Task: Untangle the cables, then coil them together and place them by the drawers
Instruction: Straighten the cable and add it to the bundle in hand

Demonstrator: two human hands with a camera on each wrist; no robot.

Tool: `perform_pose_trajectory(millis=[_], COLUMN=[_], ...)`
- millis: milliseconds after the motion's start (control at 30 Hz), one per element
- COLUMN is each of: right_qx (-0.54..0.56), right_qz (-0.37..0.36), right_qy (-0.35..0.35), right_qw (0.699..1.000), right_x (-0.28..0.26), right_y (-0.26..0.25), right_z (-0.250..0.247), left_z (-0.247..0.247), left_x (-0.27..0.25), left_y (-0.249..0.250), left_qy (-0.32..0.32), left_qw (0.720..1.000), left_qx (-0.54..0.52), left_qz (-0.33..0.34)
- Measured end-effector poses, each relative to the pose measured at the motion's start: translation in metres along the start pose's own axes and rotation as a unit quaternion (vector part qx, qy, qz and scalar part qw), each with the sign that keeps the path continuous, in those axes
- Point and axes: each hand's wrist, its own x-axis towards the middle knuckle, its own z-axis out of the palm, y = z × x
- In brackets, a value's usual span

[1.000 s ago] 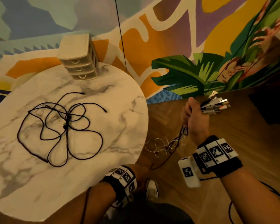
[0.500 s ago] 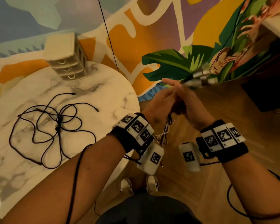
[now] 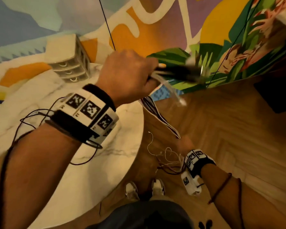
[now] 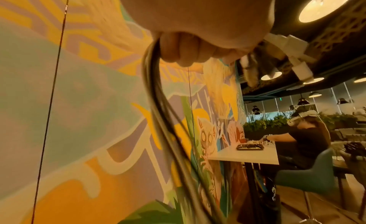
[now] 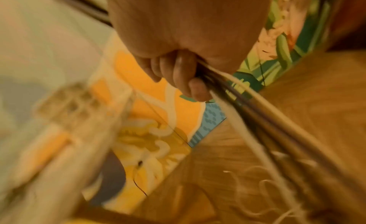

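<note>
My left hand (image 3: 130, 75) is raised beside the table and grips a bundle of white and dark cables (image 3: 157, 113) just below their plug ends (image 3: 182, 71), which stick out blurred to the right. The bundle runs taut down to my right hand (image 3: 183, 143), low over the floor, whose fingers (image 5: 178, 77) curl around the cables (image 5: 247, 111). Loose cable ends (image 3: 168, 156) hang in loops below it. The left wrist view shows my fist (image 4: 198, 47) around the strands (image 4: 158, 102). A tangled black cable (image 3: 31, 114) lies on the marble table (image 3: 106, 171), mostly hidden by my left arm.
The small beige drawers (image 3: 68, 63) stand at the table's far edge against the painted wall. A thin black cord (image 3: 107, 22) hangs down the wall. My shoes (image 3: 130, 190) stand on the wooden floor. A dark object (image 3: 279, 96) sits at the right.
My left hand has taken over the plug ends and risen. My right hand has slid down the bundle toward the floor, pulling the cables straight.
</note>
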Motion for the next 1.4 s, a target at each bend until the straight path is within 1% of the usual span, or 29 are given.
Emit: perform_pose_trajectory(millis=[33, 67, 133, 167, 233, 300, 333, 367, 433, 467, 500, 533, 567, 633, 700, 733, 800, 867, 967, 1033, 1100, 1133, 1167, 1200, 1233, 1267, 1300, 1367, 1400], right_qx=[0.037, 0.109, 0.204, 0.232, 0.298, 0.359, 0.366, 0.356, 0.320, 0.298, 0.274, 0.255, 0.242, 0.242, 0.274, 0.284, 0.266, 0.225, 0.169, 0.149, 0.134, 0.136, 0.162, 0.215, 0.297, 0.382, 0.444, 0.518, 0.517], right_qz=[0.000, -0.003, -0.020, -0.036, -0.100, -0.146, -0.163, -0.187, -0.241, -0.261, -0.286, -0.311, -0.333, -0.358, -0.333, -0.302, -0.220, -0.130, -0.018, 0.041, 0.084, 0.108, 0.124, 0.133, 0.145, 0.155, 0.154, 0.125, 0.109], right_qy=[-0.002, 0.001, 0.011, 0.006, -0.004, -0.017, -0.024, -0.026, -0.032, -0.040, -0.041, -0.033, -0.015, 0.001, -0.014, -0.019, -0.027, -0.008, 0.023, 0.015, -0.008, -0.015, -0.021, -0.032, -0.038, -0.030, -0.013, 0.032, 0.063], right_qw=[0.999, 0.994, 0.979, 0.972, 0.949, 0.922, 0.916, 0.915, 0.916, 0.917, 0.917, 0.915, 0.911, 0.902, 0.902, 0.910, 0.938, 0.966, 0.985, 0.988, 0.987, 0.985, 0.979, 0.967, 0.943, 0.911, 0.883, 0.846, 0.846], right_x=[0.002, 0.004, -0.003, -0.014, -0.030, -0.051, -0.063, -0.072, -0.088, -0.095, -0.100, -0.105, -0.105, -0.100, -0.086, -0.077, -0.050, -0.021, 0.011, 0.028, 0.044, 0.050, 0.054, 0.056, 0.056, 0.057, 0.058, 0.063, 0.064], right_y=[-0.010, -0.019, -0.037, -0.048, -0.062, -0.080, -0.090, -0.097, -0.109, -0.115, -0.119, -0.123, -0.126, -0.128, -0.119, -0.109, -0.077, -0.040, 0.004, 0.027, 0.040, 0.041, 0.036, 0.027, 0.015, 0.003, -0.007, -0.019, -0.021], right_z=[-0.002, -0.002, -0.008, -0.013, -0.019, -0.030, -0.038, -0.044, -0.054, -0.058, -0.061, -0.065, -0.067, -0.067, -0.056, -0.046, -0.021, 0.001, 0.015, 0.018, 0.019, 0.018, 0.015, 0.012, 0.008, 0.005, 0.001, -0.004, -0.006], left_z=[0.007, 0.015, 0.036, 0.047, 0.067, 0.080, 0.084, 0.088, 0.094, 0.096, 0.097, 0.096, 0.094, 0.090, 0.087, 0.082, 0.066, 0.046, 0.021, 0.015, 0.016, 0.018, 0.020, 0.021, 0.021, 0.019, 0.016, 0.008, 0.004], left_x=[-0.005, -0.011, -0.024, -0.029, -0.038, -0.040, -0.038, -0.034, -0.023, -0.018, -0.013, -0.007, -0.002, 0.006, 0.012, 0.016, 0.027, 0.039, 0.052, 0.057, 0.058, 0.056, 0.054, 0.051, 0.049, 0.049, 0.049, 0.052, 0.053], left_y=[0.004, 0.008, 0.014, 0.017, 0.025, 0.031, 0.035, 0.038, 0.040, 0.039, 0.038, 0.037, 0.036, 0.037, 0.037, 0.036, 0.029, 0.019, 0.009, 0.004, 0.000, 0.000, -0.001, -0.001, -0.002, -0.005, -0.008, -0.016, -0.019], left_qy=[-0.007, -0.015, -0.030, -0.043, -0.058, -0.036, -0.019, -0.021, -0.073, -0.106, -0.126, -0.135, -0.134, -0.115, -0.077, -0.057, -0.016, 0.030, 0.090, 0.105, 0.091, 0.083, 0.078, 0.077, 0.080, 0.088, 0.100, 0.125, 0.135], left_qw=[1.000, 1.000, 0.999, 0.998, 0.991, 0.977, 0.969, 0.956, 0.913, 0.891, 0.877, 0.873, 0.875, 0.899, 0.924, 0.931, 0.942, 0.956, 0.969, 0.972, 0.975, 0.975, 0.975, 0.974, 0.973, 0.971, 0.970, 0.968, 0.968], left_qx=[0.007, -0.003, -0.018, -0.033, -0.096, -0.178, -0.210, -0.242, -0.314, -0.341, -0.361, -0.373, -0.376, -0.349, -0.308, -0.295, -0.277, -0.248, -0.194, -0.167, -0.159, -0.162, -0.164, -0.165, -0.168, -0.169, -0.169, -0.165, -0.157], left_qz=[0.019, 0.019, -0.002, -0.020, -0.074, -0.110, -0.132, -0.167, -0.250, -0.280, -0.290, -0.286, -0.274, -0.239, -0.214, -0.207, -0.188, -0.153, -0.127, -0.128, -0.129, -0.129, -0.131, -0.135, -0.140, -0.144, -0.145, -0.145, -0.144])
